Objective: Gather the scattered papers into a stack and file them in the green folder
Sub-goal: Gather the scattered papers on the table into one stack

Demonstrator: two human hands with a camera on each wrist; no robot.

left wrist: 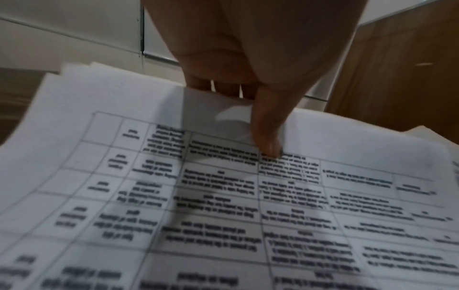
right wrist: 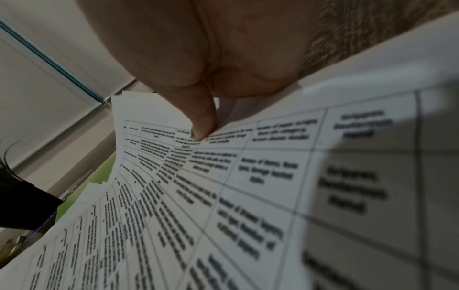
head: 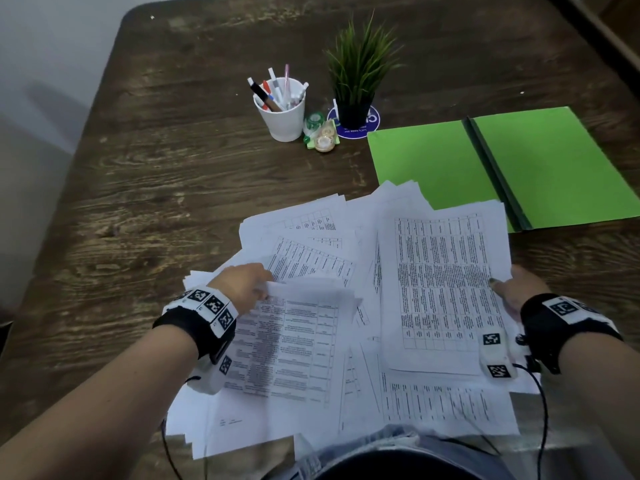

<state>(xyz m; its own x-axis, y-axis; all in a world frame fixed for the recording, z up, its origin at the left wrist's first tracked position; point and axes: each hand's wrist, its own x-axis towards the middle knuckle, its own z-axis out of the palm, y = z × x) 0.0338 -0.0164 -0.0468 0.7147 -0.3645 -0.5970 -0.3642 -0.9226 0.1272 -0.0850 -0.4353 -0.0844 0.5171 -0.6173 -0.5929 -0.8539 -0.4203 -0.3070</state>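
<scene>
Several white printed papers (head: pixel 311 341) lie overlapped on the near part of the wooden table. My left hand (head: pixel 242 285) pinches a bunch of sheets (left wrist: pixel 223 196) at their far edge, thumb on top and fingers underneath. My right hand (head: pixel 519 289) grips another bunch of table-printed sheets (head: pixel 443 289) at its right edge, thumb (right wrist: pixel 201 121) pressed on top. The green folder (head: pixel 502 168) lies open and flat at the right, its near left corner under the papers.
A white cup of pens (head: pixel 282 109), tape dispensers (head: pixel 320 133) and a small potted plant (head: pixel 356 81) stand behind the papers. Bare dark wood table (head: pixel 156 168) stretches to the left. Wrist-camera cables hang by the table's near edge.
</scene>
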